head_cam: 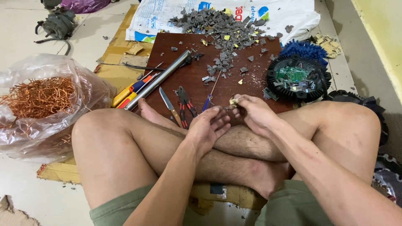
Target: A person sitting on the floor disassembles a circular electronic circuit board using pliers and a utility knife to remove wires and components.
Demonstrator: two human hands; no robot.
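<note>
I sit cross-legged on the floor. My right hand (253, 112) pinches a small yellowish fragment (233, 101) between its fingertips, above my shin. My left hand (208, 127) hangs just left of it, fingers loosely apart and holding nothing. In front of my feet lies a dark red wooden board (190, 79) with a knife (169, 105), red-handled pliers (184, 104), a blue-handled screwdriver (209, 96) and a metal tube (157, 79). Several grey broken pieces (222, 31) are heaped at the board's far end.
A clear plastic bag of copper wire (39, 98) sits at my left knee. A round black finned housing with a green circuit board (297, 77) lies at the right. A white printed sack (167, 14), cardboard sheets (121, 50) and a dark motor part (58, 23) lie beyond.
</note>
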